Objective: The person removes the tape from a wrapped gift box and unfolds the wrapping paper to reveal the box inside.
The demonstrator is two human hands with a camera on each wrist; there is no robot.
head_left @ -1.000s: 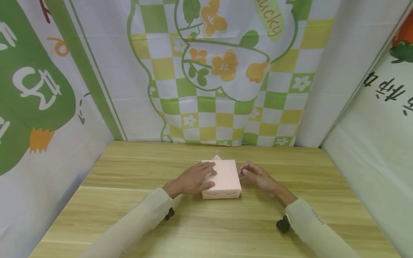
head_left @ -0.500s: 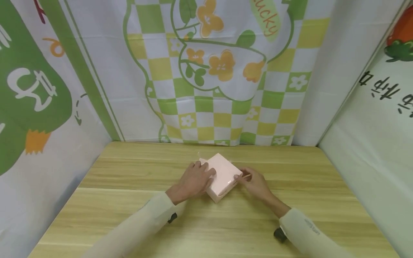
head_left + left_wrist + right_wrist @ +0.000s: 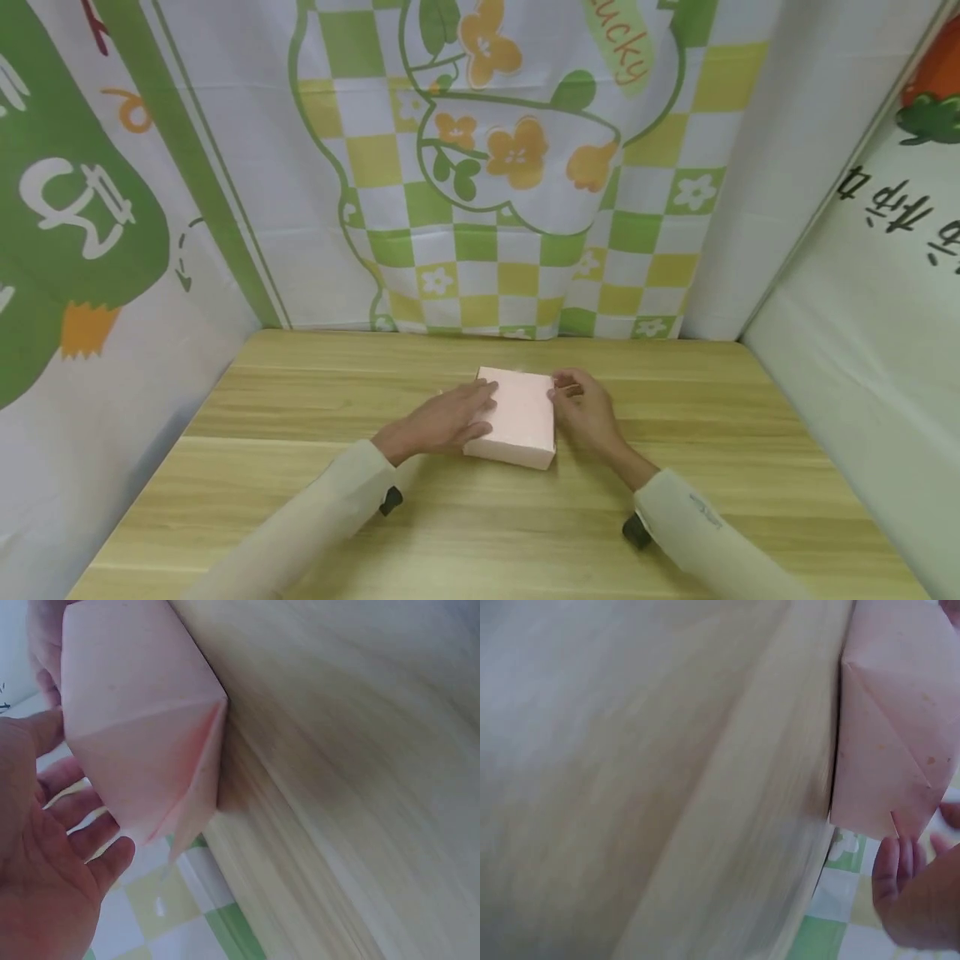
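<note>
A pink folded paper box (image 3: 521,412) lies on the wooden table, between both hands. My left hand (image 3: 446,417) rests on the left part of its top, fingers spread and nearly straight. In the left wrist view, a creased triangular flap (image 3: 184,802) juts from that end of the box. At the box's right edge, my right hand (image 3: 588,412) has its thumb and bent fingers close to the far right corner. The right wrist view shows these fingertips (image 3: 904,859) right at the edge of a folded end panel (image 3: 881,765); I cannot tell whether they pinch it.
The light wood table (image 3: 337,517) extends on all sides of the box. Behind it hangs a green and yellow checked cloth (image 3: 480,275), with printed side walls at left and right. Each wrist carries a small black device (image 3: 637,531).
The box has turned about a quarter turn on the table; its folded end faced me earlier, and a plain side faces me now. Both hands shifted along with it.
</note>
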